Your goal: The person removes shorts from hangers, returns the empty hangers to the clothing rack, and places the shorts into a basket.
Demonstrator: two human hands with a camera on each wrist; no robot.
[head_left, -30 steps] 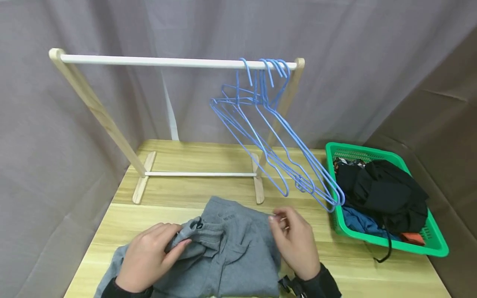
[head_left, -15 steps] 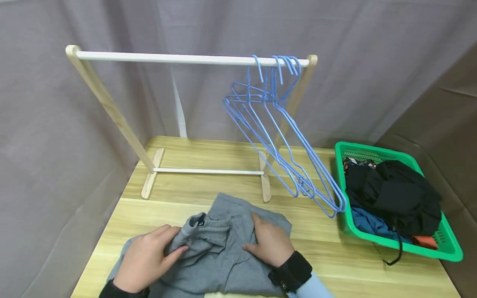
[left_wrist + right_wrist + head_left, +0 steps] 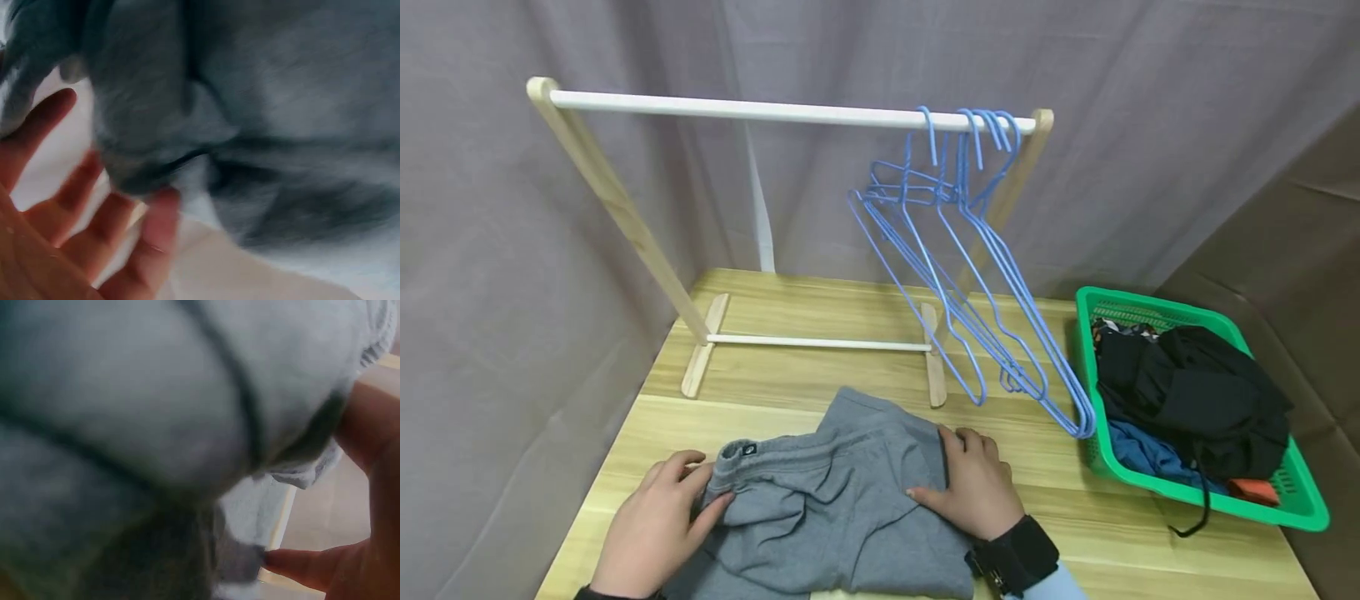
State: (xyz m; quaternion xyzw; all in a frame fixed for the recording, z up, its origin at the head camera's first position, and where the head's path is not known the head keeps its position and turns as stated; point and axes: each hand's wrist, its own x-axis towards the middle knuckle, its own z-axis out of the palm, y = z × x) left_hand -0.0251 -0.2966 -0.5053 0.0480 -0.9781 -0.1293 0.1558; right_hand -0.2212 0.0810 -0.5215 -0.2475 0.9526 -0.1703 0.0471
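Grey pants lie bunched on the wooden table, the waistband with a small dark tag toward the left. My left hand holds the waistband's left end, thumb on the near side. In the left wrist view, the fingers reach along the edge of the blurred grey cloth. At the other side of the pants, my right hand grips the right edge, thumb over the top of the cloth. Folds of grey cloth fill most of the right wrist view, between thumb and finger.
Behind the pants stands a wooden rack with a white rod. Several blue hangers hang at its right end, their lower corners reaching toward the green basket. Black clothing and blue cloth fill the basket; a black cord dangles over its rim.
My left hand has drawn the waistband leftward, spreading it flatter. The right hand came down onto the pants from their right edge, then shifted slightly right.
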